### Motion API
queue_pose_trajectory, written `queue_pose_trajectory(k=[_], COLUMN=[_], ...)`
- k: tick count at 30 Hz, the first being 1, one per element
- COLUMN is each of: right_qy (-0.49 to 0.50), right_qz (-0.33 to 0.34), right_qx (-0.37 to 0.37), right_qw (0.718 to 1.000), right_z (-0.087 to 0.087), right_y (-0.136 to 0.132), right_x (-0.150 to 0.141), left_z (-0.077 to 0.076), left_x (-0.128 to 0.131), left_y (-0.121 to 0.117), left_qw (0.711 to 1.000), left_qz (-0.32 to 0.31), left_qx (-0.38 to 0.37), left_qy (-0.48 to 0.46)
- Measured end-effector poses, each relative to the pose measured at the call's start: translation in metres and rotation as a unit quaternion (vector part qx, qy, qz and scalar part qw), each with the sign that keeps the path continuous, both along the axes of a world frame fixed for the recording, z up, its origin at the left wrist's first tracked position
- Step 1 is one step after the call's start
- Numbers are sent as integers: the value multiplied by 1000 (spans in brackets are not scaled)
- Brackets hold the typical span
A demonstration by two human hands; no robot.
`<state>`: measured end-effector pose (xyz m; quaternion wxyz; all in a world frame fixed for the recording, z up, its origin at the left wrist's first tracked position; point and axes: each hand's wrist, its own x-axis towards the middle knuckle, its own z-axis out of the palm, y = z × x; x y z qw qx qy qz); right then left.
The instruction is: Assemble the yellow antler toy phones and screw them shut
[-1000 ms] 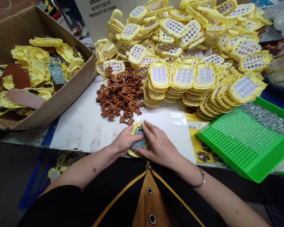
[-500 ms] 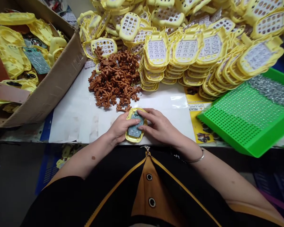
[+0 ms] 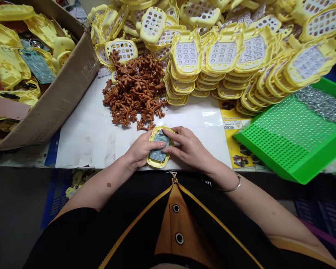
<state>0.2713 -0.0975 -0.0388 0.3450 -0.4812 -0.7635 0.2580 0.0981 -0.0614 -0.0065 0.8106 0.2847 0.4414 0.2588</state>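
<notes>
A yellow plastic toy-phone shell (image 3: 156,163) is held just above the front edge of the white table, its open side up. Inside the shell lies a grey-green circuit board (image 3: 157,154). My left hand (image 3: 141,149) grips the shell from the left, its thumb lying across the board. From the right, my right hand (image 3: 187,147) has its fingers and thumb on the board's upper part and the shell's right rim. Whatever the left fingers do beneath the shell is hidden.
Brown antler-like plastic pieces (image 3: 134,89) form a pile beyond my hands. Stacked yellow shells with white keypads (image 3: 186,56) stand behind. At right is a green perforated tray (image 3: 285,142) with small metal screws (image 3: 322,102); at left, a cardboard box (image 3: 61,89) of yellow parts and boards.
The view has shifted slightly. Both hands keep nearly the same hold on the shell and board, with the shell tilted a little differently.
</notes>
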Motion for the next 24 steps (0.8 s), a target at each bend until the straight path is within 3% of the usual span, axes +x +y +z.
queue_pose_trajectory(k=[10,24], right_qy=[-7,6], right_qz=[-16,38], right_qx=[27,-15], right_qw=[999,999], right_z=[-3,-1], right_y=[-1,6], right_x=[-3,8], left_z=[1,1], left_x=[-2,6], left_y=[2,-4], left_qw=[1000,999], left_qz=[-20,31], left_qx=[-1,34], left_qy=[-17,16])
